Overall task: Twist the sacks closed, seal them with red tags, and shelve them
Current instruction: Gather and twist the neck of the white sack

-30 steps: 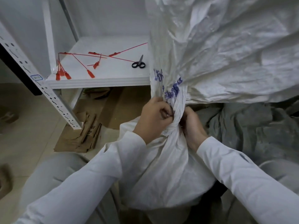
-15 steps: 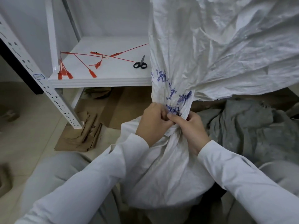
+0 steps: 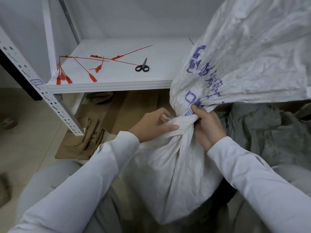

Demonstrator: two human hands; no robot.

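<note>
Down at the near edge, two white sleeves [image 3: 87,185] reach forward over grey-trousered knees [image 3: 40,184], so the person is low to the ground. The floor [image 3: 25,132] is pale tile. Flattened brown cardboard [image 3: 127,108] lies on it just past the hands and runs under the rack. On the right there's a crumpled grey cloth [image 3: 272,135] heaped beside the sack. Further out is a white metal shelf [image 3: 109,85], carried on a slotted upright post [image 3: 55,105]. Loose red tags [image 3: 92,77] are scattered across its left half, long tails crossing, with black scissors [image 3: 142,67] just to their right. Behind that, a plain white wall [image 3: 134,17].

Now the sack [image 3: 176,174]: white woven plastic, creased all over, its full body sitting between the knees. Above the bulge the fabric is wound into a tight rope-like neck. The left hand [image 3: 151,125] grips that neck from the left, thumb laid flat along the twist, fingers curled behind. The right hand [image 3: 207,125] clamps it from the other side, fingers wrapped round, thumb pressed on top. Past the twist the loose mouth fans wide, blue printing smeared across its folds.

The sack's long axis runs up from the floor through the neck. Its body stands upright, and the open top leans up and away to the right, overlapping the shelf's right end.
</note>
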